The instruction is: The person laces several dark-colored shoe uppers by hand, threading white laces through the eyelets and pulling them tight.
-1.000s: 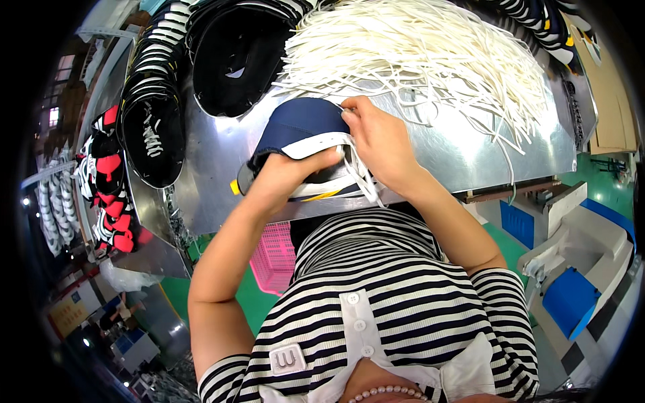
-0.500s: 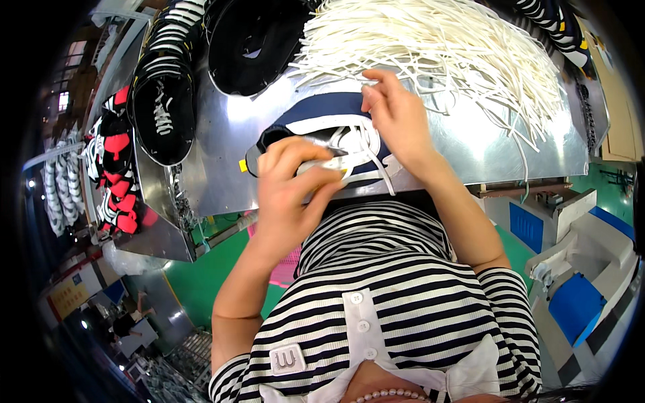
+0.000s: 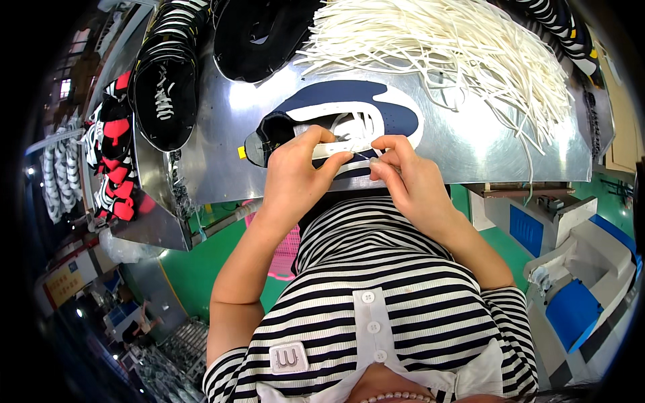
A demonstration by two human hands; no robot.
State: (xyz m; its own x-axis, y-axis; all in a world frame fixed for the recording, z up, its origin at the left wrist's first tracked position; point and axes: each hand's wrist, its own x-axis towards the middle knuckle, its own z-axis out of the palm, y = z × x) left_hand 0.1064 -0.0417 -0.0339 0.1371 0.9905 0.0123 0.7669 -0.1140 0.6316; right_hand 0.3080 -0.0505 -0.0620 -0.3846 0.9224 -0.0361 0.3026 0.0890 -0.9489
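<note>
A navy and white shoe (image 3: 376,107) lies on its side on the shiny metal table (image 3: 215,148), toe to the right. My left hand (image 3: 295,171) grips the shoe near its collar, thumb and fingers pressing on the white lace area. My right hand (image 3: 403,171) pinches a white lace end at the shoe's eyelets, just right of the left hand. Both hands sit at the table's near edge.
A big heap of loose white laces (image 3: 443,47) covers the far right of the table. Black shoes (image 3: 164,87) are stacked at the far left, another black shoe (image 3: 262,33) behind. Red and black shoes (image 3: 111,161) hang on a rack at left. Green floor and blue bins (image 3: 571,312) lie below right.
The shoe has been laid flat on the table with its side up. Both hands came down to its near edge, closing on the laces.
</note>
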